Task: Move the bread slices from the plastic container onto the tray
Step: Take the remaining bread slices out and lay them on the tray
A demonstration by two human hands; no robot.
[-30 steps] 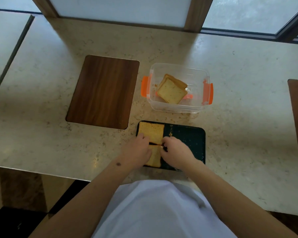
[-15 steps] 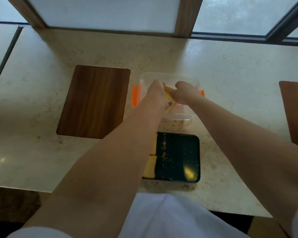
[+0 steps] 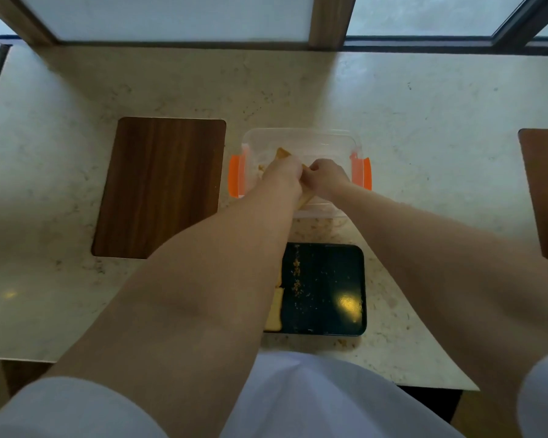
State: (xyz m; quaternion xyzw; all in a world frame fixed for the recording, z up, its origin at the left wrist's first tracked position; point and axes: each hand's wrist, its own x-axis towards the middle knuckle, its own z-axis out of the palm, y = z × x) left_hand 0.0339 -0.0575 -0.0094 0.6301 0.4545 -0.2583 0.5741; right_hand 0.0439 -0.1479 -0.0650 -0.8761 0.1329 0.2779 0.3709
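A: In the head view, what are your hands doing?

B: Both are inside the plastic container point(image 3: 301, 143), which stands on the tabletop toward the far edge, just beyond the tray point(image 3: 326, 289). My left hand point(image 3: 282, 175) is curled over a bread slice point(image 3: 281, 152), and my right hand point(image 3: 326, 177) is closed on it from the other side. I use two hands, I think, because the bread is soft and may bend or tear if I hold one corner only.

A: Is the slice lifted already?

B: I cannot tell. Only a far corner and a thin near edge of it show; my knuckles hide the rest (also whether another slice lies under it).

A: And the tray?

B: It sits at the near edge of the tabletop, close to my body, so the way from the container is short. The bread on the tray point(image 3: 274, 311) lies along its left side, mostly hidden by my left forearm. The right part is bare except for crumbs point(image 3: 296, 276), so I judge the next slice belongs there.

A: Anything else?

B: A wooden board point(image 3: 159, 184) lies to the left of the container, apart from it.
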